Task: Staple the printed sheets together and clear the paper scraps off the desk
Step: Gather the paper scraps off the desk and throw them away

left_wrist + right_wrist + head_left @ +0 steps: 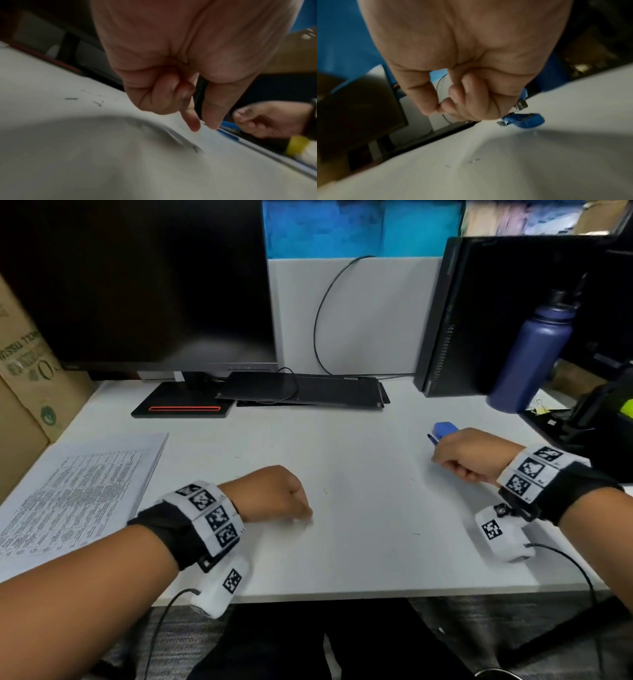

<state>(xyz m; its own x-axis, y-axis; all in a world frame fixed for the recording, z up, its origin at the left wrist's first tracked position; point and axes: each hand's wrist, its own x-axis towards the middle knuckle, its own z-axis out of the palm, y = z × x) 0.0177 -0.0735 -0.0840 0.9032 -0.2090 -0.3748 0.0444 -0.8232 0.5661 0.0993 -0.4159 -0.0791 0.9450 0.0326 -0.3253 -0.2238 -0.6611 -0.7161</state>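
Stack of printed sheets (pixel 73 491) lying flat at the desk's left edge, dense tables of text facing up, blue stapler (pixel 443 430) far right, its jaws apart, tiny dark scraps (pixel 71 98) scattered between.

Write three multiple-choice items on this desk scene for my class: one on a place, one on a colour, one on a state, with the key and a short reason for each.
1. Where do the printed sheets lie?
A. at the desk's left side
B. under the monitor
C. beside the bottle

2. What colour is the stapler?
A. red
B. blue
C. black

3. How is the monitor?
A. showing a document
B. lying face down
C. dark

Key: 1 A, the sheets lie left of the left hand. 2 B, its blue body shows by the right hand. 3 C, the screen is black.
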